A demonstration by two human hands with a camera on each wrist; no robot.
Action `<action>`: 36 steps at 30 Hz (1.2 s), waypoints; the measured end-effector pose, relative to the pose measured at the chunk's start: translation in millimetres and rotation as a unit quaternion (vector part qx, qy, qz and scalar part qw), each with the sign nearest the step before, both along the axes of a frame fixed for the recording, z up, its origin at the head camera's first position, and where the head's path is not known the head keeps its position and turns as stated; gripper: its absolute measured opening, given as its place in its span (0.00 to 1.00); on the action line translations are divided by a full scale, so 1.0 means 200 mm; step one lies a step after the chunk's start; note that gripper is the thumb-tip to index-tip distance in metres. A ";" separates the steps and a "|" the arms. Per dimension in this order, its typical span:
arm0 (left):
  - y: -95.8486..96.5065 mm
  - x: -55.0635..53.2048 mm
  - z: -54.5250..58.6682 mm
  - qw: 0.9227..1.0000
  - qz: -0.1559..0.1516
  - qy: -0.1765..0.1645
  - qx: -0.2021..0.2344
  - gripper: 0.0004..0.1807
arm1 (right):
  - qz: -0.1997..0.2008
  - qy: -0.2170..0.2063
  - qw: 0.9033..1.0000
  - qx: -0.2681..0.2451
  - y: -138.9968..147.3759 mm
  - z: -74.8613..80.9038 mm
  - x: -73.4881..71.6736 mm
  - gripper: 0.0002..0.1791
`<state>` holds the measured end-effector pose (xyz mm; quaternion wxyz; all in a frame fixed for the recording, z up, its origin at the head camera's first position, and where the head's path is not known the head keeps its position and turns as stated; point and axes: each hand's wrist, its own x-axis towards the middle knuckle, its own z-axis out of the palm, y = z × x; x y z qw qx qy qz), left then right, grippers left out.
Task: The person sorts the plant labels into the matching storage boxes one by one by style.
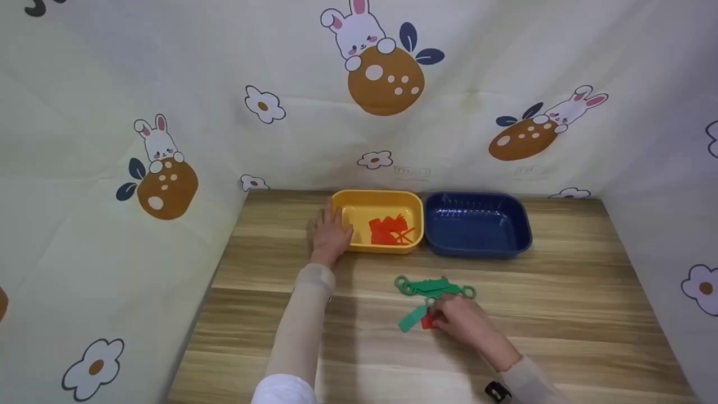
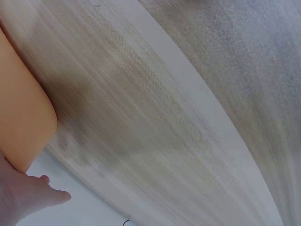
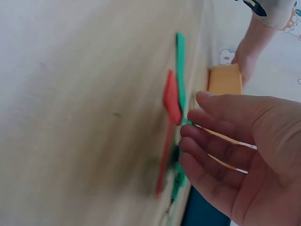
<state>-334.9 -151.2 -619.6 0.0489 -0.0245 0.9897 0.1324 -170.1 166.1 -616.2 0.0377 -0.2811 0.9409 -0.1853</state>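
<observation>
Fingers (image 3: 216,145) at the loose red piece (image 1: 428,320), pinch unconfirmed

Those of the right hand (image 1: 461,318) are loosely bent, tips at the piece's edge; neither the head nor the right wrist feed lets me tell whether they grip it. Those of the left hand (image 1: 330,233) look released, laid nearly straight against a tray.

I read my clock on the head view, centred on the green pile (image 1: 435,288). Biggest first: the wood-grain surface (image 1: 561,303) carries everything. At 1 o'clock stands the blue tray (image 1: 477,224); at 11, just beside it, the yellow tray (image 1: 370,212), its left end under the left hand. Red pieces (image 1: 387,231) lie inside it, towards its own 4 o'clock. Between 4 and 5 is the right hand. The loose green piece (image 1: 413,318) sits at 7, and the loose red one at 6, close beside it and partly hidden from me.

I judge the step in hand to be singling out red from green, with the left hand steadying the yellow tray. Next, I think, the move calls for a pinch on the red piece alone, then a lift towards 11. My worry is the green neighbour, which could come up with it.
</observation>
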 end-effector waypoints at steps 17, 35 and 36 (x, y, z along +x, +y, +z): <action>0.00 0.01 0.00 1.000 -0.005 0.002 -0.007 0.36 | -0.022 0.041 0.998 0.037 -0.01 -0.07 0.04 0.22; 0.01 0.02 0.03 1.000 -0.002 0.014 0.012 0.36 | -0.048 0.006 0.999 0.014 0.00 -0.05 0.03 0.26; 0.01 0.02 0.03 1.000 -0.002 0.016 0.015 0.36 | -0.050 -0.003 0.999 0.012 0.00 -0.05 0.03 0.26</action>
